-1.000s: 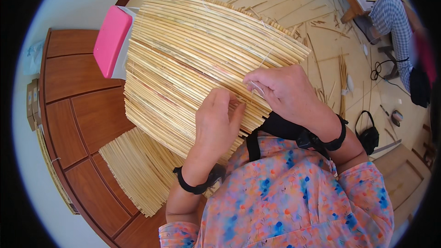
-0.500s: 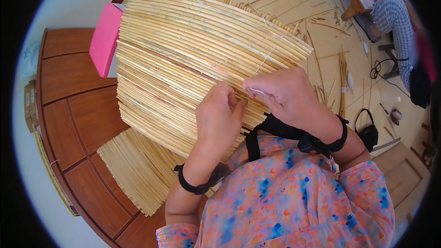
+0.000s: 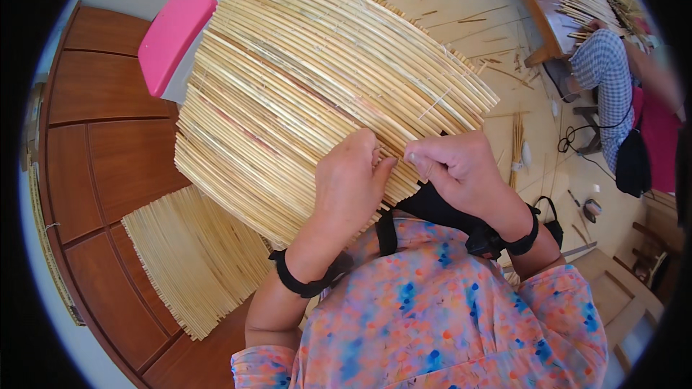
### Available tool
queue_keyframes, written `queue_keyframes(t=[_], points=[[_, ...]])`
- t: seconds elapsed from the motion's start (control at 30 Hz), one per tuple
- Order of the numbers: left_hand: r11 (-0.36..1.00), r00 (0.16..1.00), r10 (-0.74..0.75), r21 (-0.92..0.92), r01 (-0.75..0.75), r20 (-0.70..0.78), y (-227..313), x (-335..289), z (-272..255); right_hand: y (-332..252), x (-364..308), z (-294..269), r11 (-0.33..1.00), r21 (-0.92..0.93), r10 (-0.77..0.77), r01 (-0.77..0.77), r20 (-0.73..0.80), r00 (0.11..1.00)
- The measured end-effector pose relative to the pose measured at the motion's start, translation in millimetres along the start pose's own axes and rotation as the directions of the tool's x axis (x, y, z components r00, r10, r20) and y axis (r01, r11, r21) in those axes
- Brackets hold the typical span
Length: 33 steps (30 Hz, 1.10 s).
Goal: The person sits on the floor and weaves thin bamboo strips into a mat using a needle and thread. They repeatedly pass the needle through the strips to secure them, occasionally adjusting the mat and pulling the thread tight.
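A mat of pale straw-coloured reed sticks (image 3: 288,86), bound with rows of white thread, lies slanted in front of me. Over its near right edge my left hand (image 3: 349,176) is closed in a pinch, thumb against the bent forefinger. Just to its right my right hand (image 3: 458,169) is closed too, fingers curled in and thumb pressed to them. A little white thread (image 3: 409,158) shows at the right fingertips; the rest of it is hidden between the fingers. A short gap parts the two hands.
Another reed mat (image 3: 198,252) lies on the brown wooden panelled surface (image 3: 108,166) at left. A pink stool (image 3: 176,36) stands behind the mat. Loose sticks (image 3: 517,148) litter the tiled floor. At far right a person in checked trousers (image 3: 602,79) sits by a table (image 3: 530,7) with sticks.
My hands have drawn slightly apart sideways, and the white thread at the right fingers shows less. The whole view has shifted, with the mat turned a little.
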State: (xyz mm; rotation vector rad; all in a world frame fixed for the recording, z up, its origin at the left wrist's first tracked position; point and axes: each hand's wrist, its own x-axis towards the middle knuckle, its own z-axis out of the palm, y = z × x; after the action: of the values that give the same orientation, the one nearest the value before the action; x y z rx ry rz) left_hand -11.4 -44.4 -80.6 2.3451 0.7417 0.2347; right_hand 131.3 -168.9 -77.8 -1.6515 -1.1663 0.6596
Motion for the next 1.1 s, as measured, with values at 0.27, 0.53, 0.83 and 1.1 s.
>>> queue_keyframes(t=[0.27, 0.53, 0.83, 1.1], points=[[0.998, 0.997, 0.059, -0.013, -0.06, -0.056, -0.4, -1.9, 6.4, -15.4, -1.0, -12.0, 0.985, -0.154, -0.08, 0.077, -0.012, 0.997], [0.989, 0.985, 0.117, -0.073, -0.127, -0.129, -5.8, -9.4, 12.6, -32.3, -9.8, 12.9, 0.665, -0.747, 0.077, 0.0, 0.068, 0.995], [0.98, 0.978, 0.166, -0.088, -0.178, -0.128, -11.1, -13.4, 13.7, -25.8, -7.1, 9.8, 0.679, -0.725, 0.272, -0.114, 0.104, 0.957], [0.992, 0.992, 0.126, -0.009, -0.126, 0.027, -8.5, -13.4, 3.4, -11.0, -10.4, 13.5, 0.865, -0.462, 0.209, -0.196, -0.024, 0.978]])
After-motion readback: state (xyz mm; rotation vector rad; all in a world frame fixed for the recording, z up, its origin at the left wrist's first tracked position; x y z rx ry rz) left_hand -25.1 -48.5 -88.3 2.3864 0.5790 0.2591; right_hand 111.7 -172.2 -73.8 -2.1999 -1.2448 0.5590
